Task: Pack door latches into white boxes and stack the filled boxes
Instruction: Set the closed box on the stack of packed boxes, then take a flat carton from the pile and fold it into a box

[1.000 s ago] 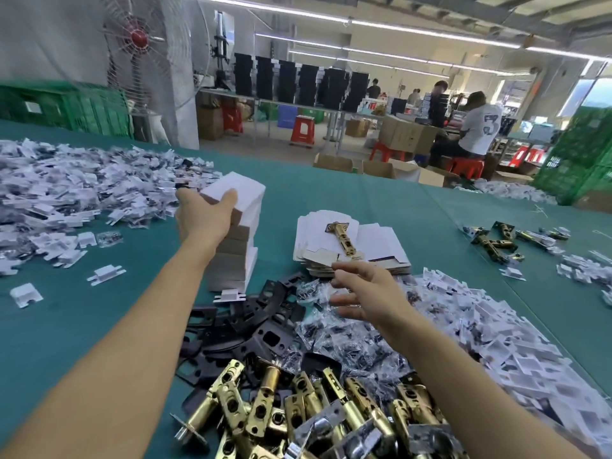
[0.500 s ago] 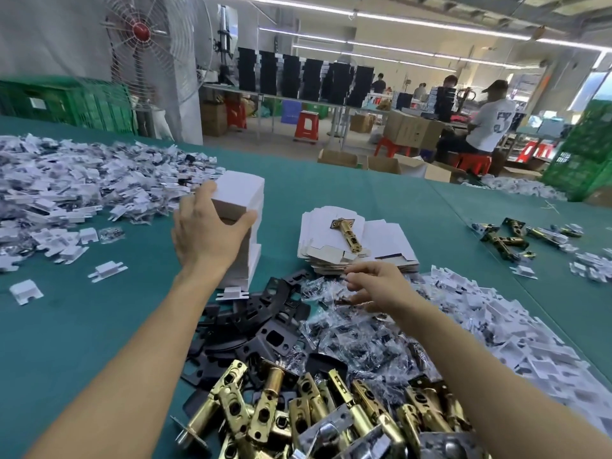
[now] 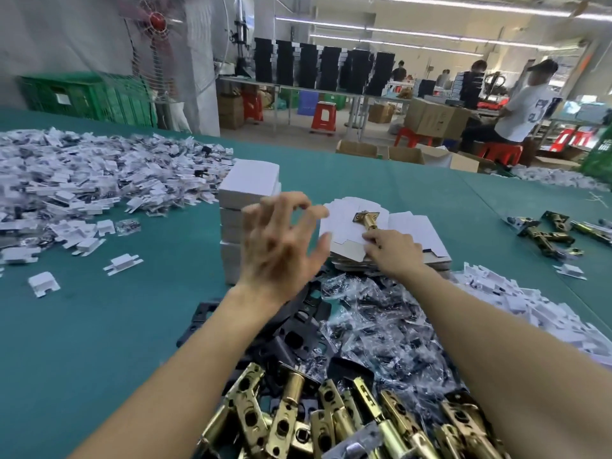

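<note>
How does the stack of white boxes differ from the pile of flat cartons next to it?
The stack of white boxes is tall and made of folded, closed boxes; the pile of flat cartons is low and made of unfolded sheets. Nothing lies on the stack, while one brass latch lies on the pile. Both are white cardboard on the green table.

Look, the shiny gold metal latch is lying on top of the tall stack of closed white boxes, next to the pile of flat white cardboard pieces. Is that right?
Not quite. The shiny gold metal latch lies on the pile of flat white cardboard pieces, not on the tall stack of closed white boxes. The two piles do stand next to each other. The head view shows this.
</note>
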A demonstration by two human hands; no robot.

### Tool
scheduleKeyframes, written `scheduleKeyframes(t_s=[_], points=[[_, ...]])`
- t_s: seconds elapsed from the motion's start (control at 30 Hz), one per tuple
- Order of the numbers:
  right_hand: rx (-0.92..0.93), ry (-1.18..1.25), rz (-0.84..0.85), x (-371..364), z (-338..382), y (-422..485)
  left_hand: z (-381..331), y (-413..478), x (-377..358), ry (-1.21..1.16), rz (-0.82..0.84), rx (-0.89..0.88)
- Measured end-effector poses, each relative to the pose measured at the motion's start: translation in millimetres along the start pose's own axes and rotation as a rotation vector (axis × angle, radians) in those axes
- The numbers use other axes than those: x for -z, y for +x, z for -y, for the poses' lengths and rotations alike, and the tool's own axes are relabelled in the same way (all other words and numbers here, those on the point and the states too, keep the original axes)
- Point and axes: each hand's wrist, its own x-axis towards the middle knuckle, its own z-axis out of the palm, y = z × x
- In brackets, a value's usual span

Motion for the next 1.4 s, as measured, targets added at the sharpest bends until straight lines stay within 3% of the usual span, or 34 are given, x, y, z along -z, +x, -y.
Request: scheduleKeyframes(t_s=[0.07, 0.17, 0.23, 0.3, 0.67, 0.77, 0.87, 1.1, 1.2, 1.33, 1.4], points=[[-0.003, 0.057, -0.093, -4, 2, -2, -21, 5, -16, -0.149, 0.280, -0.029], [-0.057, 0.250, -0.115, -4, 1, -5, -38, 11, -52, -0.168, 0.870, 0.147], [-0.081, 0.350, -0.128, -2, -1, -7, -39, 11, -76, -0.103, 1.045, 0.076], [-0.089, 0.440, -0.161, 0, -7, -8, -37, 9, -92, -0.077, 1.095, 0.035], [-0.375, 0.801, -0.338, 7, -31, -7, -35, 10, -100, -0.025, 0.978, 0.106], [-0.361, 0.736, -0.331, 7, -25, -5, -37, 10, -96, -0.015, 0.895, 0.116], [-0.225, 0.596, -0.286, 8, -15, -5, -40, 10, -96, -0.028, 0.801, 0.161], [-0.021, 0.307, -0.260, 2, 8, 1, -40, 18, -101, -0.126, 0.679, 0.431], [0.029, 0.230, -0.153, -3, 8, 7, -37, 16, -97, -0.148, 0.590, 0.497], [0.064, 0.062, 0.024, -4, 2, 1, -31, 7, -80, -0.139, 0.450, 0.483], [0.031, 0.115, 0.023, 3, 2, -4, -31, 2, -66, -0.159, 0.398, 0.421]])
